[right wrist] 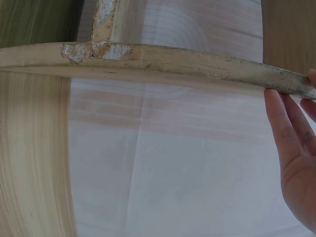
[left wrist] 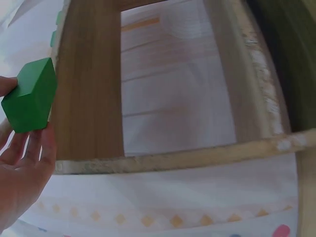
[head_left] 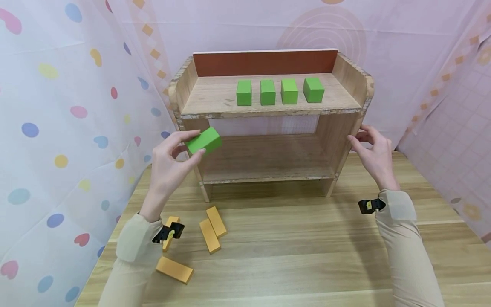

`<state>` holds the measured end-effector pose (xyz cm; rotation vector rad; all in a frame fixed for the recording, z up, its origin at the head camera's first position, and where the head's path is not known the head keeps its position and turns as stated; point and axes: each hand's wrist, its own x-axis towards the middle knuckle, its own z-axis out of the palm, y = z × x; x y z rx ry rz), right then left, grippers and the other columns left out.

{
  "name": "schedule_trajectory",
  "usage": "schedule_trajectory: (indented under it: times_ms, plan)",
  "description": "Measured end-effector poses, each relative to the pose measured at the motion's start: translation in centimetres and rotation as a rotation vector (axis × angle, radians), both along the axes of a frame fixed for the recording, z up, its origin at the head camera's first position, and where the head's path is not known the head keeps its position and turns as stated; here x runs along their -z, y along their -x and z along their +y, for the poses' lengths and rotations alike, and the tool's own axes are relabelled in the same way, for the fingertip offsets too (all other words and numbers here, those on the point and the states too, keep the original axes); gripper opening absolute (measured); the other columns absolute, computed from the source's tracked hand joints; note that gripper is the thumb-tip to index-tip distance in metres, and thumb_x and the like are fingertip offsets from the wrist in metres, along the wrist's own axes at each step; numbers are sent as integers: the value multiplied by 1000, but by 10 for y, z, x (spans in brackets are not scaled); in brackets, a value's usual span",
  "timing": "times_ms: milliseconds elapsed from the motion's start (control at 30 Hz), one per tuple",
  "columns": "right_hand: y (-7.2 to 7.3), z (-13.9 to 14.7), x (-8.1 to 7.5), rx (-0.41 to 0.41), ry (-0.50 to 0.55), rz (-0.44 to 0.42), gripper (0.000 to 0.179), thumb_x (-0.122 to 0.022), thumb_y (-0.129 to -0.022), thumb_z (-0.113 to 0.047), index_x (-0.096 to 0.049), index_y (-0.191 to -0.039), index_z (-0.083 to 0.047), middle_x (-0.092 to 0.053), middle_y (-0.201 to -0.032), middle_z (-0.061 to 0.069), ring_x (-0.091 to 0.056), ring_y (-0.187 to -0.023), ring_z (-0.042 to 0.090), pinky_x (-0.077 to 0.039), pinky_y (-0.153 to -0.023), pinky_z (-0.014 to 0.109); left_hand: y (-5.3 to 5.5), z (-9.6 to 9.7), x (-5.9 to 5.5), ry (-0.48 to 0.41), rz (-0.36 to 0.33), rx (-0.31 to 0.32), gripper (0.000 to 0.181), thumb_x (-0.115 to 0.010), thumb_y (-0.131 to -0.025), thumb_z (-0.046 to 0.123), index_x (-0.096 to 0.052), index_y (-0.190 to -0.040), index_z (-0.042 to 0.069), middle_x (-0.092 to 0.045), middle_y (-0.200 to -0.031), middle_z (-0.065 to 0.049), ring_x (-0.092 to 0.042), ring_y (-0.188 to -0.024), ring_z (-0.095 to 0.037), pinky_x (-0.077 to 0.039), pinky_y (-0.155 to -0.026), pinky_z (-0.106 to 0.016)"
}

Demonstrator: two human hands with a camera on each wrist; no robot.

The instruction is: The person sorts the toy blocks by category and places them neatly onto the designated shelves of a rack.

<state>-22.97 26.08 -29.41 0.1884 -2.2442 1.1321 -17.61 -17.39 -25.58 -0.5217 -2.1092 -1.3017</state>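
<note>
My left hand (head_left: 167,162) pinches a green block (head_left: 206,140) between thumb and fingers, in front of the shelf's left side panel and below its top board. The left wrist view also shows this green block (left wrist: 32,94) in the fingertips. At the other end, my right hand (head_left: 375,155) grips the edge of the right side panel of a small wooden shelf (head_left: 215,94). Up close in the right wrist view, the fingers (right wrist: 281,123) lie against the panel's side. A row of several green blocks (head_left: 267,92) stands on the top board.
Several orange blocks (head_left: 174,269) lie on the wood-grain table (head_left: 284,256) at the front left, one partly behind the left wrist. The shelf has a lower board (head_left: 268,157) and a red-brown back strip (head_left: 264,63). Patterned cloth (head_left: 76,140) hangs around the table.
</note>
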Motion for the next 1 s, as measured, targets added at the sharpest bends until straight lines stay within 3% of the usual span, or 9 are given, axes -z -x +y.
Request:
schedule_trajectory:
  times_ms: [167, 500, 633, 767, 833, 1000]
  plan:
    - [1, 0, 0, 2, 9, 4, 39, -64, -90, -19, -59, -121, 3, -62, -84, -9, -56, -59, -16, -46, -57, 2, 7, 9, -13, -62, 78, -40, 37, -71, -78, -3, -66, -115, -2, -66, -115, -14, -57, -94, -3, -50, -80, -11]
    - [2, 0, 0, 3, -4, 4, 37, -63, -90, -18, -59, -120, 3, -65, -87, 3, -55, -59, -17, -46, -57, 2, 27, 26, -27, -125, 222, -197, 35, -72, -79, 9, -68, -114, 1, -69, -109, -13, -57, -91, -3, -48, -80, -19]
    - [1, 0, 0, 0, -8, 1, 37, -63, -90, -18, -59, -120, 3, -66, -89, 8, -55, -60, -17, -47, -57, 2, 35, 31, -29, -103, 246, -229, 36, -73, -79, 12, -68, -113, 1, -70, -108, -14, -60, -93, -12, -46, -80, -17]
    - [0, 0, 0, -2, -1, 6, 36, -63, -90, -17, -59, -120, 3, -66, -90, 10, -54, -60, -19, -47, -57, 2, 41, 34, -28, -66, 292, -223, 36, -73, -80, 14, -68, -111, -2, -69, -107, -17, -63, -96, -23, -46, -80, -17]
    - [1, 0, 0, -2, 4, 12, 36, -64, -90, -17, -60, -119, 3, -66, -86, 0, -53, -60, -20, -46, -57, 2, 43, 36, -29, -46, 312, -226, 34, -72, -80, 14, -68, -110, -3, -69, -107, -19, -63, -95, -26, -45, -79, -17]
    - [1, -1, 0, -9, -5, 27, 36, -64, -90, -16, -60, -120, 3, -68, -88, 9, -51, -59, -22, -44, -57, 0, 46, 40, -33, 0, 330, -254, 31, -70, -83, 14, -68, -108, -5, -67, -109, -20, -62, -99, -27, -47, -78, -22]
